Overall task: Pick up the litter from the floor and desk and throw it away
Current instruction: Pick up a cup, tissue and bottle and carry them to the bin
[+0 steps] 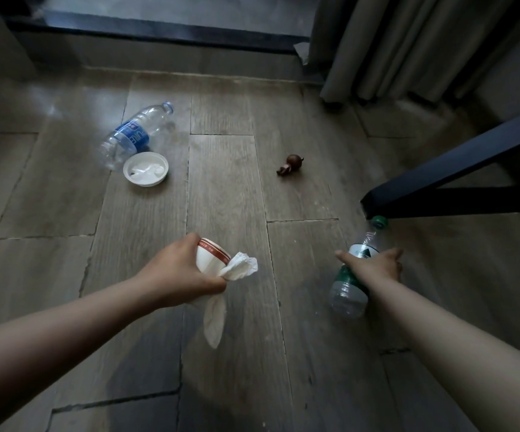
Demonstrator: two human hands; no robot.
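Gripping cup (210,256) and tissue (242,265), left hand (180,273) sat nearer blue-label bottle (134,135), lying ahead-left, cap pointing away; right hand (374,267) gripped green-capped bottle (346,296).

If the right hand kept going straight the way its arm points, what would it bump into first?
Likely the brown figure on the floor, up and left of the right hand and its bottle; depth is hard to judge.

Wide open stretch of grey wood-plank floor (224,194) straight ahead. Far left, a clear plastic bottle with a blue label (134,135) lies touching a round white plastic lid (145,173). A small brown wooden figurine (290,165) sits alone mid-floor. On the right, a black angled furniture leg (446,173) blocks the way, with a grey curtain (408,42) behind.
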